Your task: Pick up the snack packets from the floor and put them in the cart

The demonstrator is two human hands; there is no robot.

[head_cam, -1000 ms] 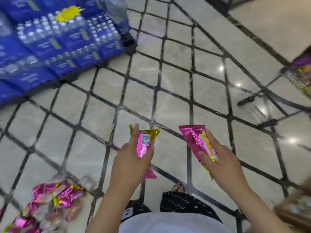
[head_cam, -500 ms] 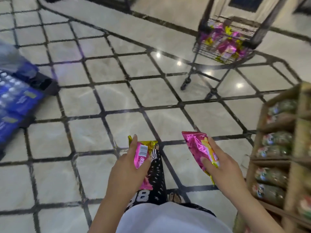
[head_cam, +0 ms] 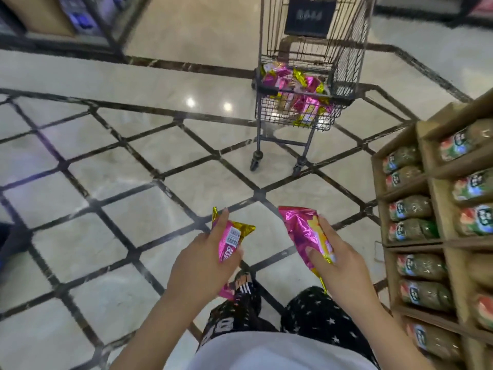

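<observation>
My left hand [head_cam: 205,260] grips a pink and gold snack packet [head_cam: 231,237], barcode side up, at waist height. A second pink packet [head_cam: 301,231] is held in my right hand [head_cam: 338,260], thumb across its face. Straight ahead stands a wire shopping cart [head_cam: 269,110] on castors, a couple of floor tiles away. Its basket holds several pink and gold snack packets [head_cam: 296,89]. Both hands are well short of the cart.
A wooden shelf unit [head_cam: 437,241] with rows of green bagged goods runs along my right side, close to my right arm. The tiled floor [head_cam: 128,169] between me and the cart is open. Dark display stands [head_cam: 66,22] lie far left.
My view has swung right and forward: the cart has come from the right edge to straight ahead and nearer. The floor pile and water packs have left view. Both hands keep their packets.
</observation>
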